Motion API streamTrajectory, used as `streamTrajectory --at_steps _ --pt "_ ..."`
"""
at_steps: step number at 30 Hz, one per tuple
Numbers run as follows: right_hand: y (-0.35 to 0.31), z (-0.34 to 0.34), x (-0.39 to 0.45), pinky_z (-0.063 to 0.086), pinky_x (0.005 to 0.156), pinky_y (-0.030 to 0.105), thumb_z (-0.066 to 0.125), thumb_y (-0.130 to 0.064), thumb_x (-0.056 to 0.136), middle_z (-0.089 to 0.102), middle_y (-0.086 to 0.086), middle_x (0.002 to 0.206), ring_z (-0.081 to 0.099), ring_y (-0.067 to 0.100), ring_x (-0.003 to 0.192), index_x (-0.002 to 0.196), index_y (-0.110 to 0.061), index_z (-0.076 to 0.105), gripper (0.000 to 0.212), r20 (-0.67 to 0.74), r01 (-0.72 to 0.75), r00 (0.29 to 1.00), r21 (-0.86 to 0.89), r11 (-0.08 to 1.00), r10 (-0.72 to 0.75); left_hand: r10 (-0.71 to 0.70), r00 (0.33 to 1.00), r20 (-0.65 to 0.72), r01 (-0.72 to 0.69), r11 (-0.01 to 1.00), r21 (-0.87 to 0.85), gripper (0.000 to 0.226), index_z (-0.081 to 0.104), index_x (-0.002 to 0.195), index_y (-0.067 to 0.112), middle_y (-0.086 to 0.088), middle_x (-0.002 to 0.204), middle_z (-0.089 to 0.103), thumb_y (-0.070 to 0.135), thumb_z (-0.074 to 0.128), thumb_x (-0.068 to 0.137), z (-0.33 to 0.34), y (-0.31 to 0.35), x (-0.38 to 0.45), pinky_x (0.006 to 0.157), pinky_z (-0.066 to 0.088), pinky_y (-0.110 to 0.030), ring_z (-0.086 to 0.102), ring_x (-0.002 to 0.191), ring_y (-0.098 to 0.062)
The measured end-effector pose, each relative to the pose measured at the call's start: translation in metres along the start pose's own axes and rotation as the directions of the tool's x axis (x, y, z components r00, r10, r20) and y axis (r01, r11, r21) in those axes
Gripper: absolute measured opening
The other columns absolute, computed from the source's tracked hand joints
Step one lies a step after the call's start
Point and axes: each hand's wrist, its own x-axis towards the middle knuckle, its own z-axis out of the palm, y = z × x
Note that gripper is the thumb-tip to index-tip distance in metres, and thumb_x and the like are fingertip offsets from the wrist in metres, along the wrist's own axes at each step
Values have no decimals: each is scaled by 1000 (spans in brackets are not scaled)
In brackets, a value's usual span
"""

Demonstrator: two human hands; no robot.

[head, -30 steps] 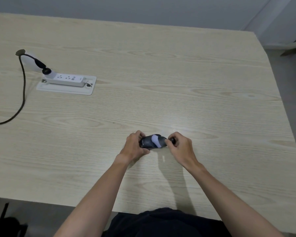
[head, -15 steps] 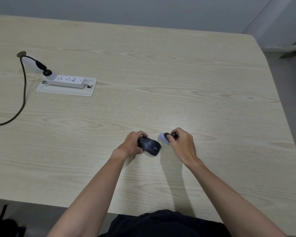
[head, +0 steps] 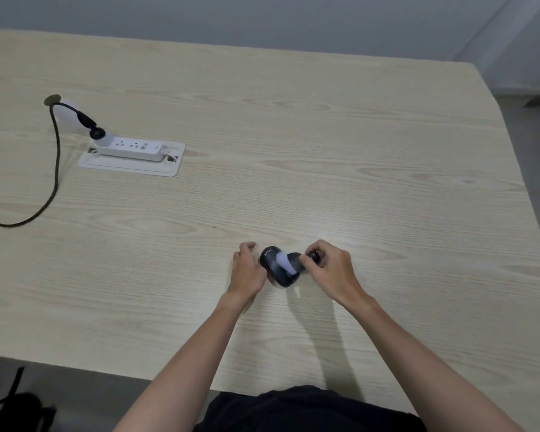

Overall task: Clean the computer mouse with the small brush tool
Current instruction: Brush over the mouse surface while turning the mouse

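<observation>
At the near edge, a dark-clothed lap point(head: 309, 410) sits against the pale wood-grain bench point(head: 325, 145), and two bare forearms reach forward from it. The left hand point(head: 247, 271) has its fingers curled round the left side of the black computer mouse point(head: 278, 269), gripping it just above or on the bench top; contact with the surface cannot be made out. The right hand point(head: 331, 269) pinches the dark handle of the small brush tool point(head: 293, 263), whose pale, blurred bristles lie across the top of the mouse. The two hands are close together with the mouse between them, near the middle of the bench's near half. A shadow of the right arm falls on the wood toward the viewer. Farther off to the left, well apart from the hands, a white power strip point(head: 134, 148) rests on a white flat plate point(head: 128, 165). A black cable point(head: 55, 169) runs from its plug, looping off the left edge.
</observation>
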Motion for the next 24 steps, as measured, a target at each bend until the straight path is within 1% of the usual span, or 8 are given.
streamTrajectory --at_steps 2,4,6,11,14,18,21,24 --pt "2 1 2 47 61 20 68 -26 90 66 -8 75 59 6 67 85 -18 66 10 49 18 999 -104 994 -13 -26 998 -64 23 999 -45 36 41 126 20 -9 118 57 21 50 92 6 -3 -7 90 43 -31 54 111 -23" --pt "5 0 4 46 62 24 64 -29 92 64 -9 77 59 8 71 85 -19 62 12 -57 -35 998 -142 989 27 -27 997 -77 24 999 -35 36 41 119 24 -9 109 63 41 52 89 12 -6 -10 85 45 -31 59 105 -22" --pt "4 -1 6 43 62 22 64 -28 93 62 -7 75 58 9 70 84 -18 60 14 -151 -80 986 -61 995 71 -22 996 -85 21 1000 -15 45 43 118 24 -6 104 64 51 56 84 15 -4 -11 83 49 -33 61 99 -20" --pt "-1 2 5 45 61 21 66 -26 93 63 -8 75 56 6 66 86 -18 63 11 6 10 1000 -82 997 -9 21 995 -97 -21 1000 2 31 48 112 20 0 100 65 39 60 89 18 2 -9 74 45 -25 61 96 -15" --pt "1 2 6 42 62 22 63 -28 95 64 -8 81 58 6 73 88 -19 61 12 -68 -42 997 -173 984 31 32 995 -90 -30 999 16 26 49 112 23 -3 96 67 34 58 91 18 4 -5 74 45 -26 62 95 -17" --pt "-4 0 7 43 61 20 65 -25 92 63 -8 77 57 7 68 84 -18 62 11 -99 -38 995 -78 996 30 45 997 -57 -42 998 57 27 52 119 28 -5 97 66 29 58 93 17 8 -1 84 52 -37 62 97 -22" --pt "-5 1 8 43 60 20 67 -24 90 64 -7 75 57 7 67 84 -17 65 10 -17 -24 1000 -94 995 23 67 997 -38 -65 997 47 30 57 123 25 -5 101 67 23 61 93 14 14 2 80 52 -30 65 97 -20" --pt "-2 -1 9 38 59 19 66 -27 92 64 -8 81 58 5 73 87 -17 63 11 -113 -86 991 -194 977 65 64 997 -30 -64 998 31 31 63 124 21 -3 111 69 15 61 94 11 18 4 81 48 -26 65 104 -17"
